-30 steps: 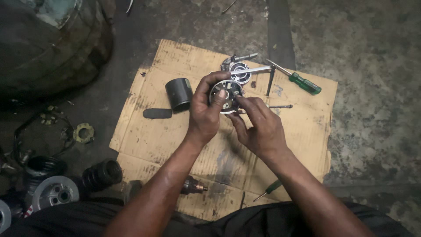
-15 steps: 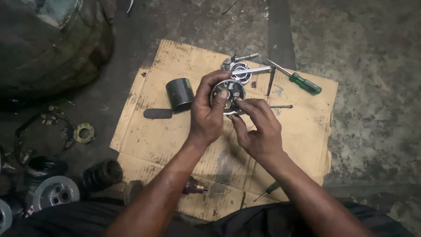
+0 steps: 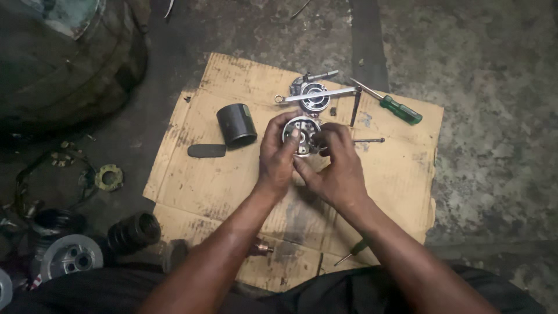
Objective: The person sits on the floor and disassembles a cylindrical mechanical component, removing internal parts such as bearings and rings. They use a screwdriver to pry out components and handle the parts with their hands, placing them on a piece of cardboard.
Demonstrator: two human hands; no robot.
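While fingers cover it, round metal part (image 3: 302, 135) half hidden

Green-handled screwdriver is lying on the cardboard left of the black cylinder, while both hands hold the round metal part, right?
Not quite. The head view shows the green-handled screwdriver on the cardboard to the right of the black cylinder. Both the left hand and right hand hold the round metal part.

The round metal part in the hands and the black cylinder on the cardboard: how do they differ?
The round metal part is silvery with small fittings showing on its face; the black cylinder is plain, dark and hollow. The metal part is held above the cardboard by the left hand and right hand; the cylinder lies untouched to their left. The cylinder looks longer, the metal part flatter. Both are round.
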